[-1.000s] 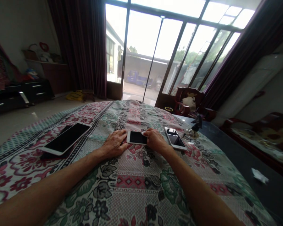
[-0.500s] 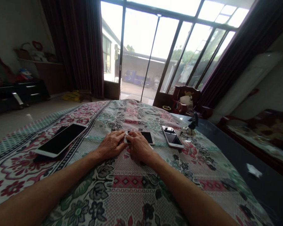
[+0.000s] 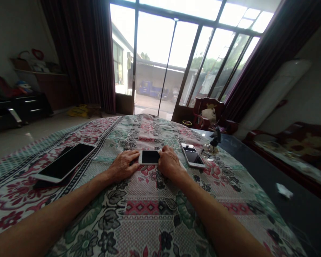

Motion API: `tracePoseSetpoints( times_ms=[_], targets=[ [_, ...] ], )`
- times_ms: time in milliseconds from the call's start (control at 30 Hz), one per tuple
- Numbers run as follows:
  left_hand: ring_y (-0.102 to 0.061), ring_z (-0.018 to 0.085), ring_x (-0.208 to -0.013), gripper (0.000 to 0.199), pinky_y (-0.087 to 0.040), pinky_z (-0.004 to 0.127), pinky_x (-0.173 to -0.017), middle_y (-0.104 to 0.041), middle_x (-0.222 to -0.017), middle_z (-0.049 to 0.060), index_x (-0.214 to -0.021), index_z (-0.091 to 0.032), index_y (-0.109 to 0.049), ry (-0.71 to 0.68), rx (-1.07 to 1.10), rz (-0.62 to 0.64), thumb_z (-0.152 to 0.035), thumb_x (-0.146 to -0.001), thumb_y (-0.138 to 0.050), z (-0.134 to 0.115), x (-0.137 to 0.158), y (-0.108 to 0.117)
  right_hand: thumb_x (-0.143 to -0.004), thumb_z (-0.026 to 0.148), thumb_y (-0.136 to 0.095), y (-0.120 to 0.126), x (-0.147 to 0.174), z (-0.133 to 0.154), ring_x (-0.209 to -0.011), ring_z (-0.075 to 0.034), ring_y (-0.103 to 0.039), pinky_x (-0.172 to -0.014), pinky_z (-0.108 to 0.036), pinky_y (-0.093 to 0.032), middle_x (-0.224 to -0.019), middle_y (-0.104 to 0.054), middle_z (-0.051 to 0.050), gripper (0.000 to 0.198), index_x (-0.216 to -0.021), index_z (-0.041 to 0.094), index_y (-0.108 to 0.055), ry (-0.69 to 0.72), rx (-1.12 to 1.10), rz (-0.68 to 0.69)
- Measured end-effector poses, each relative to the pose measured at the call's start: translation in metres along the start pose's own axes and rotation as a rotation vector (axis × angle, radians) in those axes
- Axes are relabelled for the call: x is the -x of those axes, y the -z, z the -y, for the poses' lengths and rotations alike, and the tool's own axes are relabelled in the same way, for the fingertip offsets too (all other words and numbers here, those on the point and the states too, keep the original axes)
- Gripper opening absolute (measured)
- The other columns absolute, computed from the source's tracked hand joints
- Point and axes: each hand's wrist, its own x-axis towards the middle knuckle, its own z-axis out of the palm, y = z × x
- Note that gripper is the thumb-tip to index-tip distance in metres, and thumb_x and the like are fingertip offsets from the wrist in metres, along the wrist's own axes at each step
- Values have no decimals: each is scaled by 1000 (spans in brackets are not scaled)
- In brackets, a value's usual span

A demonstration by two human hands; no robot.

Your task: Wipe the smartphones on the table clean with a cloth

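Note:
A white smartphone [image 3: 150, 157] with a dark screen lies sideways, face up, on the flowered tablecloth. My left hand [image 3: 124, 164] steadies its left end, thumb and fingers closed at the edge. Over its right end rests my right hand [image 3: 172, 164], fingers curled and pressed together on the screen. Bits of white show at its fingertips and beside the wrist; what they belong to is hidden. Just right of that hand lies a second white smartphone [image 3: 193, 156], face up. A larger white tablet [image 3: 65, 162] lies at the left, on top of a dark flat case [image 3: 46, 183].
The patterned tablecloth [image 3: 147, 228] covers the table. A small dark figurine on a clear base [image 3: 214, 142] stands at the right. Crumpled white paper [image 3: 284, 191] lies on the dark surface [image 3: 256, 167] beyond the cloth. A wooden chair [image 3: 207, 112] stands near the glass doors.
My right hand has slid rightward along the smartphone, uncovering the left and middle of its screen. My left hand stays at the left end. The whole view has shifted slightly.

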Motion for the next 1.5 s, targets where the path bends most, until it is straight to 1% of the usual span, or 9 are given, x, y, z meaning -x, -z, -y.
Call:
tracePoseSetpoints(
  times_ms=[267, 600, 700, 933, 1033, 1233, 1300, 1400, 1500],
  targets=[
    [-60, 26, -117, 33, -45, 47, -103, -68, -124, 8, -111, -22, -70, -31, 45, -18, -34, -81, -61, -1, 0, 2, -84, 16, -57, -1, 19, 56, -96, -23, -52, -80, -33, -45, -107, -59, -12, 19, -97, 17, -70, 225, -120, 97],
    [-59, 28, -120, 41, -43, 48, -106, -65, -129, 13, -119, -18, -68, -11, 19, -8, -35, -82, -61, 1, 1, 2, -82, 4, -53, 42, -1, -12, -82, -21, -59, -70, -30, -41, -90, -66, -14, 21, -78, 15, -71, 22, 39, 279],
    [-59, 27, -120, 40, -44, 48, -106, -65, -128, 12, -118, -20, -68, -2, 17, -18, -34, -81, -62, 0, 0, 1, -80, 2, -54, 36, 0, -12, -81, -20, -58, -69, -29, -40, -92, -65, -13, 23, -79, 16, -72, 83, 18, 273],
    [-61, 27, -115, 31, -48, 47, -101, -69, -120, 10, -108, -20, -72, -46, 33, -34, -34, -82, -61, 1, 0, 1, -84, 11, -57, 0, 15, 41, -90, -21, -53, -74, -30, -43, -105, -62, -10, 23, -97, 20, -73, 388, -145, 113],
    [-61, 28, -115, 35, -48, 47, -101, -68, -122, 11, -111, -19, -71, -44, 33, -28, -34, -81, -62, 2, 0, 1, -85, 11, -55, 6, 11, 38, -86, -21, -53, -72, -30, -42, -102, -63, -11, 22, -93, 20, -74, 331, -132, 144],
    [-60, 29, -118, 42, -45, 49, -104, -66, -127, 14, -118, -16, -69, -24, 20, -19, -36, -81, -61, 5, 1, 0, -83, 7, -54, 39, -6, -19, -83, -19, -58, -70, -27, -40, -94, -67, -13, 21, -86, 12, -74, -38, -8, 329],
    [-60, 29, -118, 42, -45, 49, -104, -66, -127, 14, -118, -17, -69, -25, 24, -17, -36, -81, -61, 5, 0, 0, -83, 5, -52, 41, -9, -32, -89, -20, -58, -75, -27, -40, -102, -66, -15, 24, -91, 11, -74, -102, 35, 299],
    [-61, 29, -117, 41, -45, 50, -103, -66, -126, 14, -116, -17, -70, -28, 35, -32, -36, -81, -61, 5, 0, 0, -84, 4, -48, 31, -7, -28, -94, -21, -58, -78, -29, -41, -109, -63, -16, 29, -97, 12, -73, -101, 47, 247],
    [-62, 29, -114, 40, -47, 49, -102, -68, -123, 13, -115, -19, -71, -44, 47, -51, -35, -80, -63, 4, -1, -1, -87, 5, -46, 14, 0, 1, -97, -23, -55, -81, -30, -42, -110, -62, -15, 31, -103, 13, -71, 32, 15, 168]
  ],
)
